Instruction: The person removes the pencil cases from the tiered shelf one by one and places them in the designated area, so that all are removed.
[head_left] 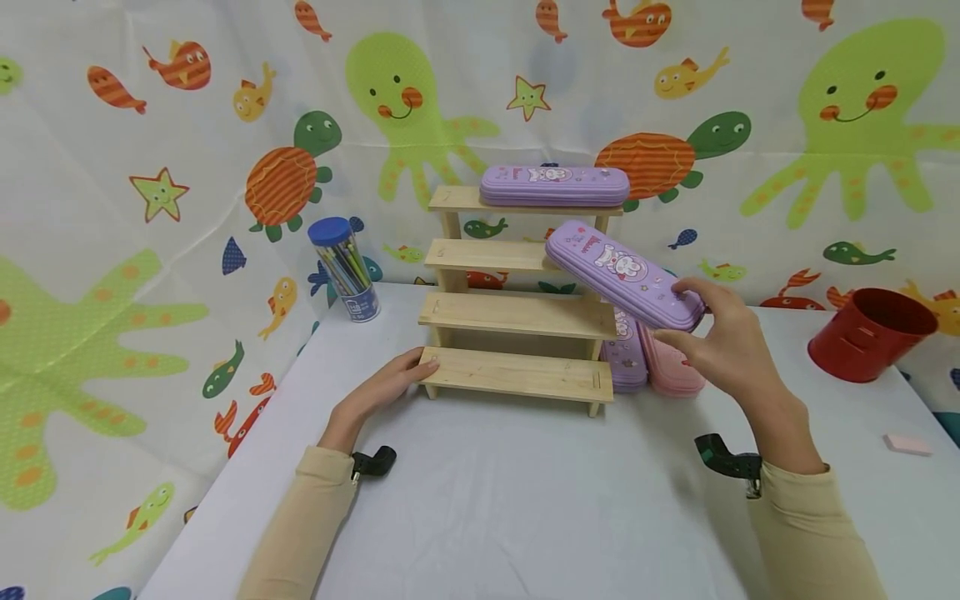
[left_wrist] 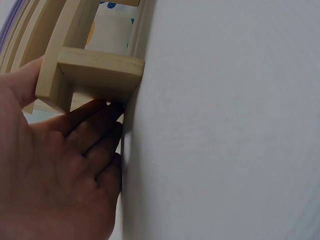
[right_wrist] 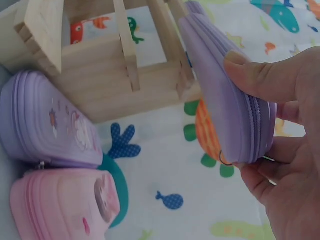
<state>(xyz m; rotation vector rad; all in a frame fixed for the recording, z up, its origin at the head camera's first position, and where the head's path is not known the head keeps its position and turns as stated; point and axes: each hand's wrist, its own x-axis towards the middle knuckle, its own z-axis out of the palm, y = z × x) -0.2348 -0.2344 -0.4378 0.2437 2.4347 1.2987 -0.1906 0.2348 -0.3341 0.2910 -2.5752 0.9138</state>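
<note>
My right hand (head_left: 731, 337) grips a purple pencil case (head_left: 618, 271) by its right end, thumb on one face and fingers on the other. The case is held tilted, its far end overlapping the second tier from the top in the head view. My left hand (head_left: 386, 390) holds the left end of the bottom step of a wooden tiered shelf (head_left: 517, 372), with the thumb over the board and the fingers beneath it. Another purple pencil case (head_left: 555, 187) lies along the top tier. Beside the shelf's right end are a purple case (right_wrist: 55, 120) and a pink case (right_wrist: 67, 205).
A clear tub of pencils with a blue lid (head_left: 345, 267) stands at the back left. On the right are a red metal bucket (head_left: 855, 342), tipped in view, and a small pale pink block (head_left: 907, 445). A sea-animal patterned cloth (head_left: 465, 75) hangs behind the white table (head_left: 480, 500).
</note>
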